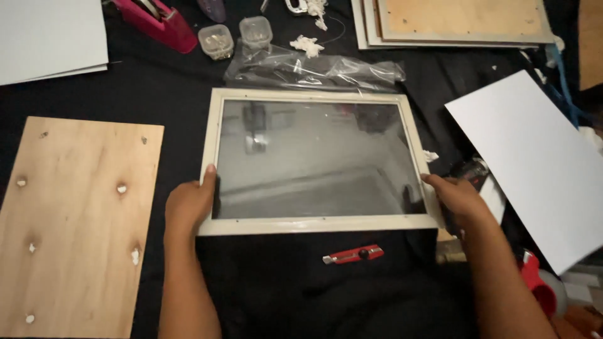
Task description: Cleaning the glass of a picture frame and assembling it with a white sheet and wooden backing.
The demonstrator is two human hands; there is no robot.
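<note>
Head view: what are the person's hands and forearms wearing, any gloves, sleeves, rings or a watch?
Nothing worn shows. The left hand and right hand are bare, without gloves, and both forearms are uncovered to the bottom edge of the picture, with no sleeve in sight. No ring, watch or wristband can be made out, though the dim light hides fine detail.

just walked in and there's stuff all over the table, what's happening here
A person grips a cream picture frame with a glass pane by its two lower corners, left hand on one side and right hand on the other. The frame lies on a black cloth. A red utility knife lies just below it, a plywood board to the left, and crumpled clear plastic behind.
</note>
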